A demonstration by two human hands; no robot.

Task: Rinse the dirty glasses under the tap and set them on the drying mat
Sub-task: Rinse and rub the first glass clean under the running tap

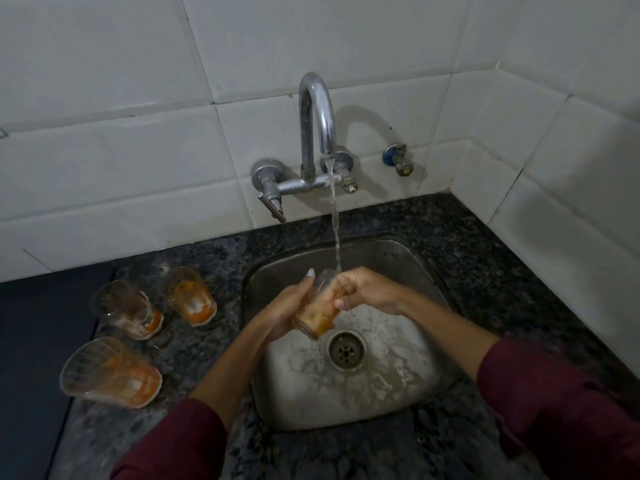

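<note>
Glass point(317, 315) mid-sink point(398, 403), walls apart

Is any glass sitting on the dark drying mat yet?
No, the three dirty glasses stand on the granite counter beside the drying mat.

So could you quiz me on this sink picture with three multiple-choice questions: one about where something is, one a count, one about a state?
1. Where do the orange-stained clear glasses not being washed stand?
A. in the basin
B. on the dark speckled stone counter left of the sink
C. on the wall tiles

2. How many stand there?
A. one
B. three
C. five

3. What is the curved chrome tap doing?
A. running
B. shut off
C. dripping only

Answers:
1 B: the stained glasses stand on the counter, left of the steel sink.
2 B: three stand there, while a fourth glass is held by the left hand and right hand.
3 A: a steady stream falls from the tap onto that glass.
</note>
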